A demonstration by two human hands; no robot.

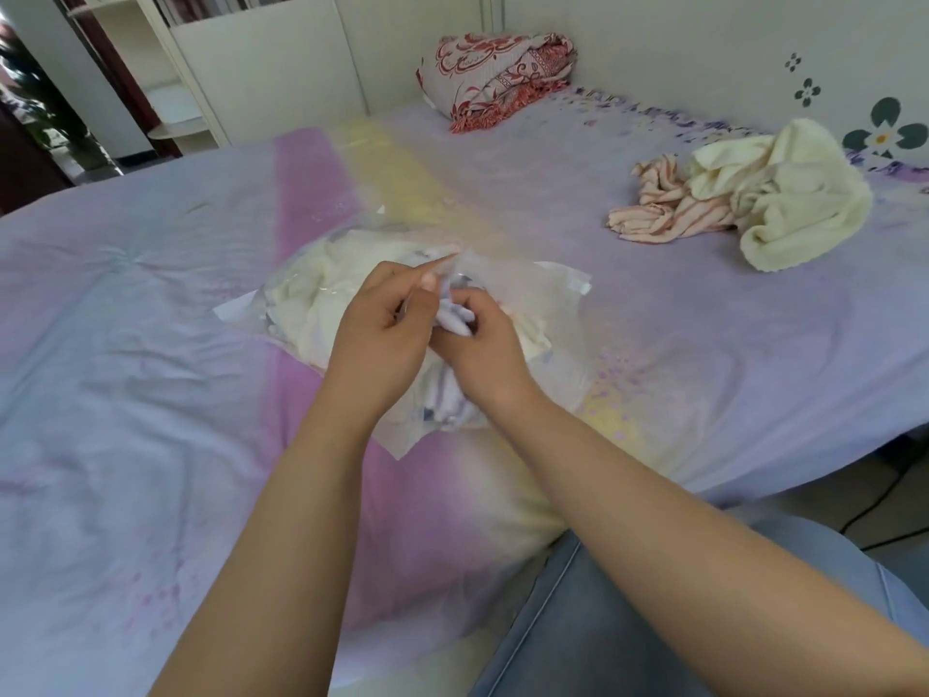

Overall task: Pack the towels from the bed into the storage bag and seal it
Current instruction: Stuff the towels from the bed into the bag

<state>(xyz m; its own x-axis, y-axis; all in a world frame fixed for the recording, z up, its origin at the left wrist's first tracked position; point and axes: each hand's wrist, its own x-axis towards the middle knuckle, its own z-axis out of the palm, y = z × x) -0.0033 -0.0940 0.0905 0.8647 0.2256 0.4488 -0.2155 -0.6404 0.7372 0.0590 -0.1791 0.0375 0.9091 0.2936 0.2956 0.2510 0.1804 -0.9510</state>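
Loose towels (pixel 744 198) crowd the bed's (pixel 125 344) right; left lies bare.

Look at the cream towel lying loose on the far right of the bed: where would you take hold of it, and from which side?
Probably grip the cream towel at its raised, bunched top fold, coming from above on the near side. It lies crumpled in a heap, so the folds give fingers something to close round, and its left edge touches the striped towel, which could drag along.
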